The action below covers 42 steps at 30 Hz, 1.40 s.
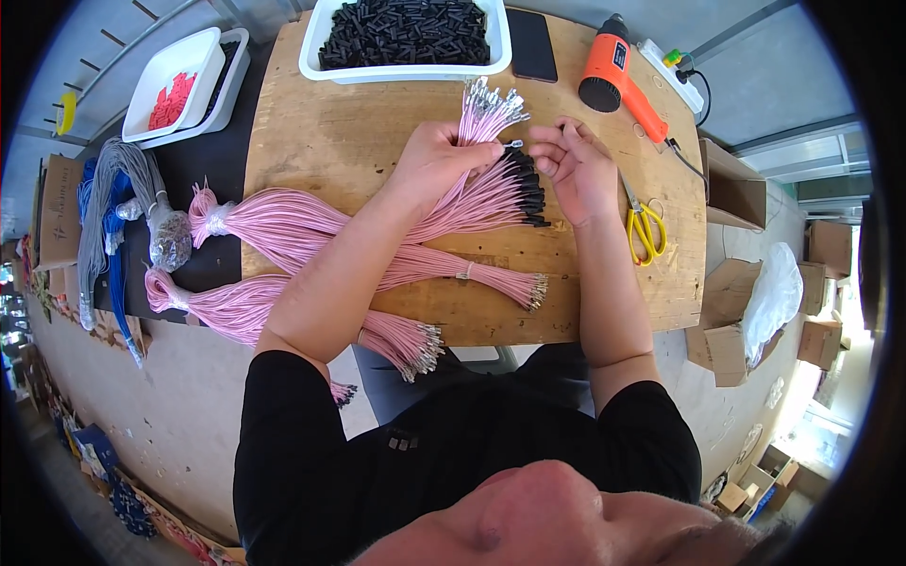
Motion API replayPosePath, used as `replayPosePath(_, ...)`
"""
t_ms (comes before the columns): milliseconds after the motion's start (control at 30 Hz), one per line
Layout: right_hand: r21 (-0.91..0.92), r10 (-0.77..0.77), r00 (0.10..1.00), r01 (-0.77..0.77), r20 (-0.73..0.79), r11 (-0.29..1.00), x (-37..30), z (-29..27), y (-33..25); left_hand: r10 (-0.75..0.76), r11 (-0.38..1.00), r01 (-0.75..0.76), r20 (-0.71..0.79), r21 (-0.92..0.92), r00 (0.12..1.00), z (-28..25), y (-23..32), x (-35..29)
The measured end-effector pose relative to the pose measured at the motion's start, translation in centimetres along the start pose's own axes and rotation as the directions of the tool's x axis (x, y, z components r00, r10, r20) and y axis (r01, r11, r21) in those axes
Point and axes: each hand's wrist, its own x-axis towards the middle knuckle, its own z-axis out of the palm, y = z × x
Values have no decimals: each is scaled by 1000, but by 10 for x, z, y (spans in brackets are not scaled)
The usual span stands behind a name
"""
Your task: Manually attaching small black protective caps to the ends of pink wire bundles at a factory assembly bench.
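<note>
My left hand is closed around a bundle of pink wires, whose bare metal terminals fan out above the fist. One wire's terminal sticks out to the right, past my left thumb. Below it, several wires of the same bundle end in black sleeves, lying over the wooden tabletop. Just right of these sleeves, my right hand is raised with its fingers curled in and its fingertips close together. A small dark spot shows at those fingertips; whether it is a sleeve is too small to tell.
A white tray of black sleeves stands at the table's far edge, beside a dark phone. To the right lie an orange heat gun, a power strip and yellow-handled scissors. More pink wire bundles stretch leftward, near grey wires.
</note>
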Motion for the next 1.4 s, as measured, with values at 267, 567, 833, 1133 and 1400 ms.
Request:
replayPosePath(267,-199,-104,987,126,121,972,-11,13,6,26,998,-24,27,-58,999,-1,0,0)
replayPosePath(567,-281,-123,981,161,149,946,-11,9,12,32,997,-31,13,-74,999,-2,-4,4)
replayPosePath(833,-296,-177,975,210,135,932,-12,16,16,23,996,-20,28,-85,999,-1,-1,2)
replayPosePath(1133,-281,-161,983,178,84,943,-13,18,15,8,998,-5,46,-69,999,-2,1,0)
replayPosePath(1400,-313,-232,963,264,137,912,-14,18,17,3,998,0,52,-68,999,-2,1,0)
